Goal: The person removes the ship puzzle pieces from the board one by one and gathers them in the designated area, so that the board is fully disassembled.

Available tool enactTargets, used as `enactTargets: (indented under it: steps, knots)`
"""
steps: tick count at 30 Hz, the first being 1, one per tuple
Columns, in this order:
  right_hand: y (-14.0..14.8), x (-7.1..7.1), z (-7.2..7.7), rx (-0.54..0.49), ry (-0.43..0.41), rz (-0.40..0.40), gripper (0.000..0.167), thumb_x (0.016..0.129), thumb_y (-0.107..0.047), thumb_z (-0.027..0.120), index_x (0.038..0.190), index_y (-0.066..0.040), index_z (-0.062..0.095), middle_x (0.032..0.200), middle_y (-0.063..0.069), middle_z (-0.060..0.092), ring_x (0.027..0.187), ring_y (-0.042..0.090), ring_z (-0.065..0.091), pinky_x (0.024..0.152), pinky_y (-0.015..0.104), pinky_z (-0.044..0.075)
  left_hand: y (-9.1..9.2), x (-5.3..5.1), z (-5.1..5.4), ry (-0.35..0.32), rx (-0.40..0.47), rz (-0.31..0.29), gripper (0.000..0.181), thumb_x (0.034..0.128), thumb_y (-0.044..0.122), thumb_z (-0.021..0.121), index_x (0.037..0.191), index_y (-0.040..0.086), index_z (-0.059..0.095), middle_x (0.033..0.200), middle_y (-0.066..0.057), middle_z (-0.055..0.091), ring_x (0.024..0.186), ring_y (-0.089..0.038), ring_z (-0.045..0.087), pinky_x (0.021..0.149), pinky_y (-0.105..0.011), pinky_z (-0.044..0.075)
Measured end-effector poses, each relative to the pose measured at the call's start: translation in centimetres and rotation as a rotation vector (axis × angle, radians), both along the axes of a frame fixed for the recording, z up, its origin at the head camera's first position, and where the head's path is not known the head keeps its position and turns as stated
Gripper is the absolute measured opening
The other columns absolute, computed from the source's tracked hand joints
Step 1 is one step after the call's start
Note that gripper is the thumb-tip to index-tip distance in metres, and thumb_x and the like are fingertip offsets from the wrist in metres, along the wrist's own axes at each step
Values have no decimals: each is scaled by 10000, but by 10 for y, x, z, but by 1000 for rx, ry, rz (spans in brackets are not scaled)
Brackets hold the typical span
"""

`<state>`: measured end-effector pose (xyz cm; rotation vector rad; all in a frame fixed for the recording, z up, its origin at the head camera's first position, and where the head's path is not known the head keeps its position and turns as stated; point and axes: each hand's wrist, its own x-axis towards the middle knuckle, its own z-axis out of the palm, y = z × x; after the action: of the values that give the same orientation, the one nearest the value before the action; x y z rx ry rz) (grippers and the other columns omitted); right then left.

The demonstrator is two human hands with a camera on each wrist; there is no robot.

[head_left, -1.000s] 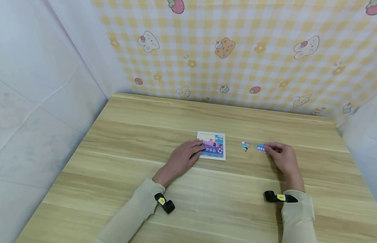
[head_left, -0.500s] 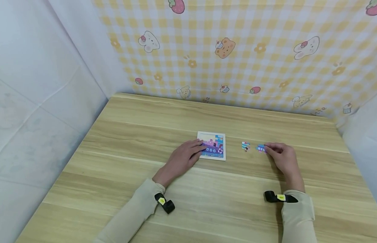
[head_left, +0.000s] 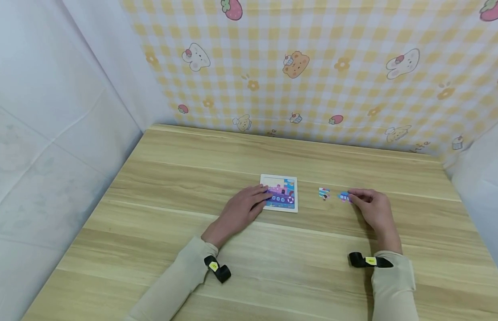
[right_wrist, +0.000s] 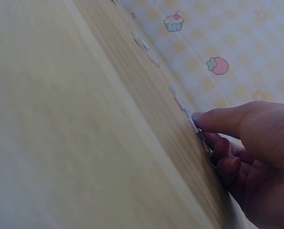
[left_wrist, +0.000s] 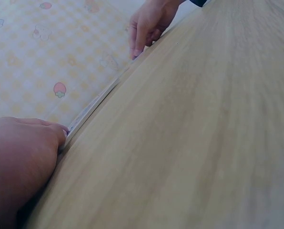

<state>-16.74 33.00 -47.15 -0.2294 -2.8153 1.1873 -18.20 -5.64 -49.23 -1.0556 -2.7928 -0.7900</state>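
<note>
In the head view, my left hand (head_left: 246, 207) rests with extended fingers on the left edge of a white-framed jigsaw puzzle (head_left: 284, 205), which shows a purple and pink ship. Part of its left side is hidden under those fingers. The upper left of the board is pale, bare backing. To the right, my right hand (head_left: 373, 207) pinches a blue and purple puzzle piece (head_left: 344, 196) by its right end, close to the tabletop. In the right wrist view, the thumb lies on the upper face of that puzzle piece (right_wrist: 184, 107). Another puzzle piece (head_left: 324, 193), striped white and blue, lies loose between board and right hand.
A wood-grain table (head_left: 273, 267) carries everything. Behind its far edge hangs a yellow checked cloth (head_left: 257, 67) with cartoon prints. White sheeting (head_left: 52, 156) covers the left side. Each sleeve has a black strap (head_left: 371, 261) at the wrist.
The held puzzle piece has turned or tilted slightly at the right fingertips, and less of its pink lower edge shows. The left hand and the board stay where they were.
</note>
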Motion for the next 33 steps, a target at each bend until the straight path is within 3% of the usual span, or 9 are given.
enactTargets:
  steps: [14,17,21,24,27,33]
  knots:
    - [0,1,0,-31,-16,-33,393,1058,-314,616,1230,17,741,1046,127,674,779,126,489,611,211,426,-1,-1,0,9,-1,-4,364,1082,201,563,1428,121,640,1539,-73,535,1480,-225,423,1259,-389,280]
    - [-4,1,3,-60,35,-112,394,1052,-316,617,1206,22,749,1019,73,645,790,93,497,606,183,429,-1,-1,-1,21,-20,-15,367,1085,201,556,1435,122,634,1545,-72,529,1480,-225,423,1258,-403,285]
    - [-20,-2,15,-128,176,-209,326,1032,-258,649,1134,26,771,903,-49,597,738,60,502,547,151,413,-3,-3,-1,35,-32,-25,372,1090,203,543,1445,126,625,1555,-69,518,1482,-225,420,1256,-418,290]
    - [-38,-6,24,-166,258,-170,257,1015,-185,676,1088,40,777,845,-93,598,690,41,506,525,135,407,-3,-4,1,40,-32,-19,370,1090,201,544,1445,130,626,1559,-64,513,1482,-220,419,1255,-418,292]
    - [-56,-11,28,-184,281,-84,233,1013,-152,679,1077,52,771,865,-43,629,680,29,510,531,128,418,-2,-4,2,56,-42,-3,368,1086,193,553,1442,136,630,1562,-55,508,1480,-213,422,1253,-419,294]
    - [-86,-21,27,-199,235,51,243,1036,-147,643,1110,55,756,975,142,682,699,66,522,552,162,430,6,2,5,64,-62,-7,385,1085,180,550,1459,107,607,1568,-37,497,1479,-204,422,1255,-397,291]
